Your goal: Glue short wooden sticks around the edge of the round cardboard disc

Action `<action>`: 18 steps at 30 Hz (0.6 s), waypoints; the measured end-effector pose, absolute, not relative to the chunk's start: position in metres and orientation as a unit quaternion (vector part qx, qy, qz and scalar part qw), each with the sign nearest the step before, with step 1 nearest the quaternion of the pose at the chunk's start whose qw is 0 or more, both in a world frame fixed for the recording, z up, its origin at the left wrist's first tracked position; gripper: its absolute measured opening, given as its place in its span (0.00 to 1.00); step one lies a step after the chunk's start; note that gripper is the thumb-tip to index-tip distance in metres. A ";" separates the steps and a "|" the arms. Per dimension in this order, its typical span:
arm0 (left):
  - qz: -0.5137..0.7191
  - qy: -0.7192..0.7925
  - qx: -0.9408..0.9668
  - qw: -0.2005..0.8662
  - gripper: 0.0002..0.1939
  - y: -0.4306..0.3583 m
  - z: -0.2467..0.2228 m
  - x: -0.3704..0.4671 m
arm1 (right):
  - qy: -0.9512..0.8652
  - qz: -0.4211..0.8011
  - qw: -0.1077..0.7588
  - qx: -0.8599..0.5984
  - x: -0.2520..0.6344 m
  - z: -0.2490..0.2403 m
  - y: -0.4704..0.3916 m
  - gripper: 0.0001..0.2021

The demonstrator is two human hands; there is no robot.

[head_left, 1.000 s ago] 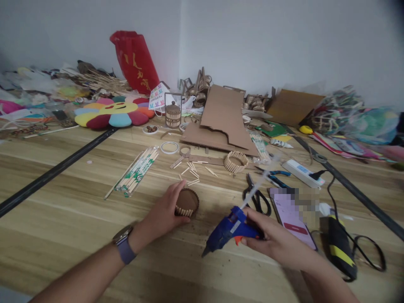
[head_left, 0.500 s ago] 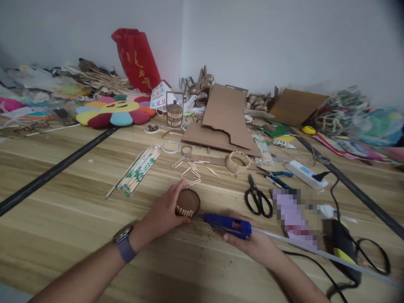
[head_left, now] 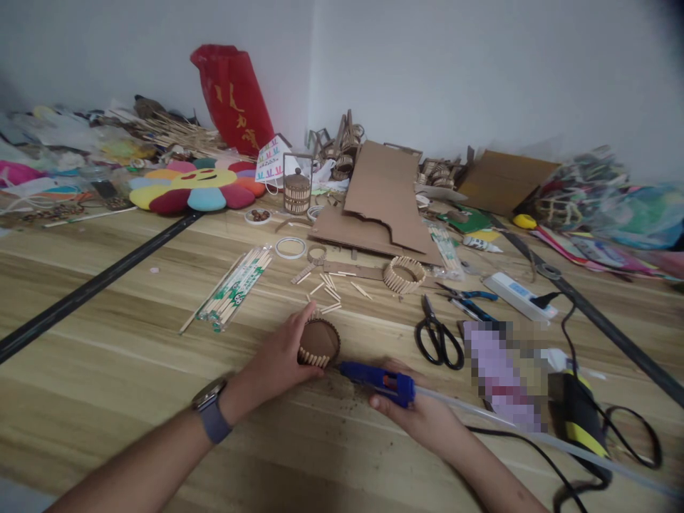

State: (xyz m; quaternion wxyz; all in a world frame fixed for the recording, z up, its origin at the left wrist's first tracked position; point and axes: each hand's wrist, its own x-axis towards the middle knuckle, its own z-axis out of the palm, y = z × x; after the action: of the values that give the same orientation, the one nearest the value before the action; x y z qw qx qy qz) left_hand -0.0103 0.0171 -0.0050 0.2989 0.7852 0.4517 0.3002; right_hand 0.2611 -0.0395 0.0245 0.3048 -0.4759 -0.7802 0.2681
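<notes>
- Left hand [head_left: 278, 360] cupped around stick-rimmed cardboard disc [head_left: 319, 343], pinning it flat on desk [head_left: 133, 356], front centre.
- Right hand [head_left: 422, 417] closed around blue glue gun [head_left: 377, 377], nozzle at disc's right edge.
- Best: small glue bead, disc steady, fingers clear of nozzle.

Round cardboard disc [head_left: 319, 340], brown, short wooden sticks glued upright along its near rim, lying flat on the bench, just left of the glue gun. Glue gun [head_left: 378, 380] blue, lying near level, nozzle touching the disc's stick rim, clear glue stick trailing right from its back.
</notes>
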 end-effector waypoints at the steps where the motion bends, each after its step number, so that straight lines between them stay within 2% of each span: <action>1: 0.300 0.452 0.785 0.299 0.60 0.017 -0.005 -0.010 | -0.781 0.266 0.306 -0.475 0.261 0.024 -0.040 0.22; 18: 0.293 0.453 0.789 0.296 0.60 0.017 -0.004 -0.010 | -0.799 0.223 0.289 -0.478 0.260 0.015 -0.040 0.17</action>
State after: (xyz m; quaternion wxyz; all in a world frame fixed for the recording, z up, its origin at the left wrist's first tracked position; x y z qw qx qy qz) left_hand -0.0101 0.0170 -0.0043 0.2955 0.7887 0.4527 0.2926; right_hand 0.2600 -0.0405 0.0152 0.2893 -0.4780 -0.7988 0.2231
